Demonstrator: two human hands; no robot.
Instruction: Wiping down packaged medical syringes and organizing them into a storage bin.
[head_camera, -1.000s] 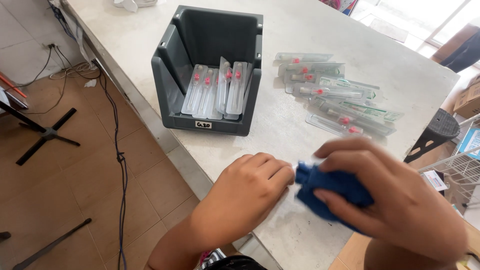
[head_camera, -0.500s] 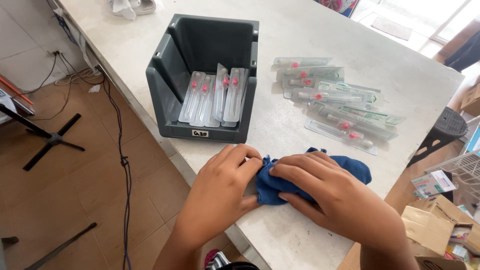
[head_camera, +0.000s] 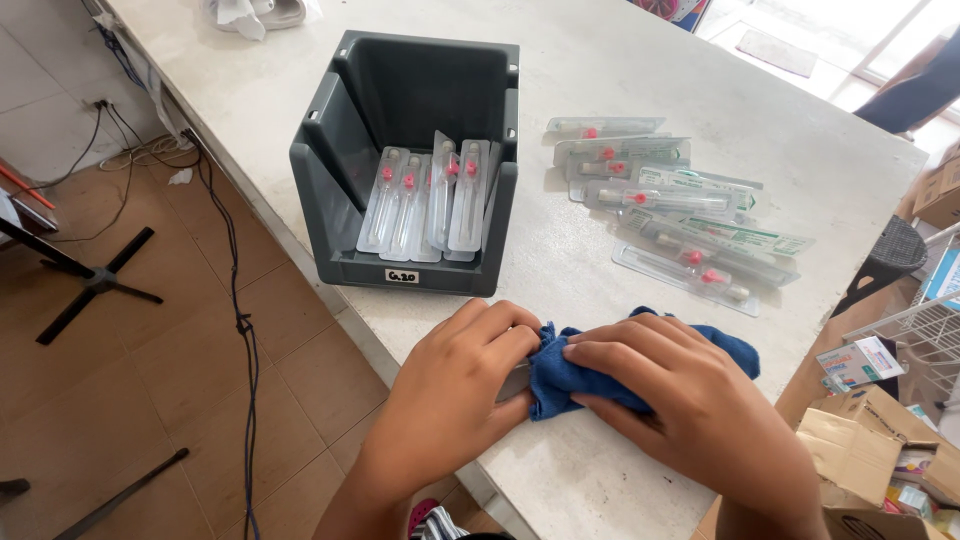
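Blue cloth (head_camera: 640, 365) lies bunched on the tabletop (head_camera: 600, 270) in front of the grey bin (head_camera: 410, 190), near the front edge. Left hand (head_camera: 455, 385) curls its fingers into the cloth's left end, with a pale flat item partly visible beneath it; what that item is cannot be told. Right hand (head_camera: 690, 405) lies spread over the cloth, pressing it down and grasping its folds. Step in hand, by judgement: wiping or wrapping something within the cloth. Any further move would call for a firm hold with both hands. Grey bin holds sealed clear packets with pink parts (head_camera: 425, 195), standing upright. To the right of the bin, more such packets (head_camera: 680, 215) lie loose in a heap.
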